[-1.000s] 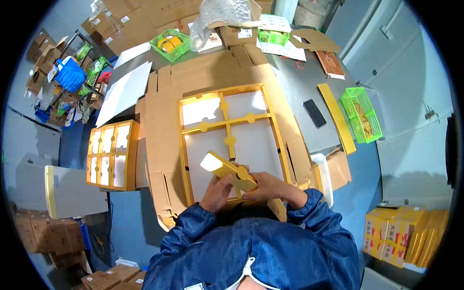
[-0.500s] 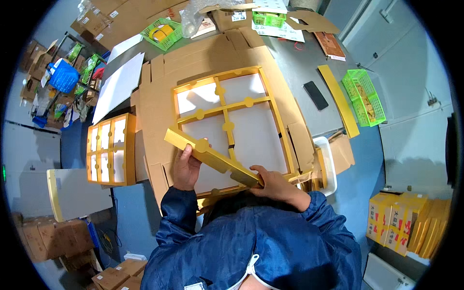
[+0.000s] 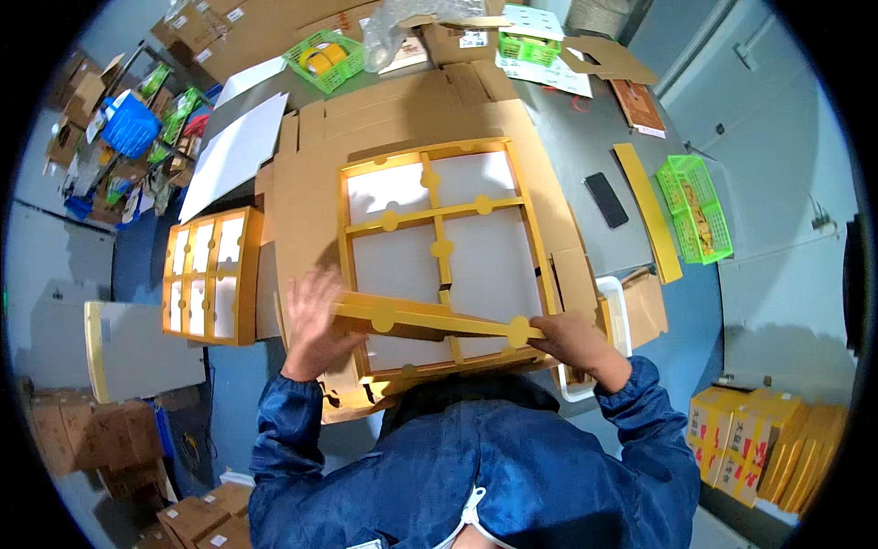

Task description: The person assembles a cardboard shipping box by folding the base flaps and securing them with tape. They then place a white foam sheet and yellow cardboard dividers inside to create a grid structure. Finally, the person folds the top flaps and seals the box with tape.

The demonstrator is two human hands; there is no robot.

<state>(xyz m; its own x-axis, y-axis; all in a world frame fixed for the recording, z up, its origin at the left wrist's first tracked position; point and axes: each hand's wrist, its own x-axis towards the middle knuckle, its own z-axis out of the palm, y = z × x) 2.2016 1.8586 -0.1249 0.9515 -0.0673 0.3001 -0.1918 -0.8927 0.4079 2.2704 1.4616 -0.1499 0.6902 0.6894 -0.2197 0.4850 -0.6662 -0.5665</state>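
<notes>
A large yellow divided tray (image 3: 416,213) with white-grey compartment floors lies on a flattened cardboard sheet in front of me. Across its near part stretches a yellow cardboard divider strip (image 3: 448,322) with round tabs, roughly level and overlapping the tray's edges in view. My right hand (image 3: 581,346) pinches the strip's right end. At the other end, my left hand (image 3: 315,322) is spread, somewhat blurred, with its palm against or just beside the strip's tip. Whether the strip rests on the tray or hangs above it, I cannot tell.
A smaller yellow divided tray (image 3: 245,284) stands at the left. To the right lie a black phone (image 3: 606,199), a long yellow strip (image 3: 647,215), a green basket (image 3: 700,210) and a white bin (image 3: 615,311). White sheets (image 3: 238,156) and another green basket (image 3: 322,62) sit farther back.
The strip has swung from a slant to nearly level over the tray's near part. My left hand has gone from gripping it to spread fingers at its left end; my right hand has moved right.
</notes>
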